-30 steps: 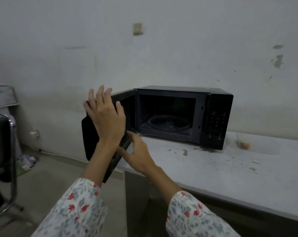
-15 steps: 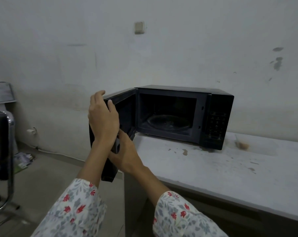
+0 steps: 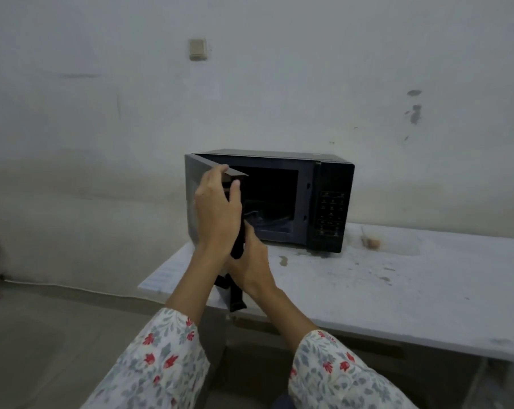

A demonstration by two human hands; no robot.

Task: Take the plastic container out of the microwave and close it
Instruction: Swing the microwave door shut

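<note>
Head-camera view, looking down and forward: a pale, stained wall [image 3: 279, 69] filled the background, and a grey-white counter [image 3: 397, 290] ran toward 3 o'clock, its surface marked with spills. On it, at about 12 o'clock from the hands, sat a black microwave [image 3: 323, 202], keypad on its right side, cavity dark and apparently empty; no plastic container could be seen anywhere in the frame, so its whereabouts cannot be told. The microwave door [image 3: 193, 196], hinged at 9 o'clock, stood partly swung, its free edge facing the camera. A person in floral sleeves [image 3: 161, 364] held that edge with both hands: the left hand [image 3: 217, 214] wrapped over the upper part, fingers curled round the top corner, and the right hand [image 3: 250, 261] clasped the lower part just below, the two hands touching. The step in hand appeared to be closing the door. Doing it well would likely mean slipping the fingertips clear of the inner face, pressing flat against the outside and pushing evenly toward 1 o'clock until the latch catches. A small brown object [image 3: 373, 243] lay on the counter at 3 o'clock of the oven.
</note>
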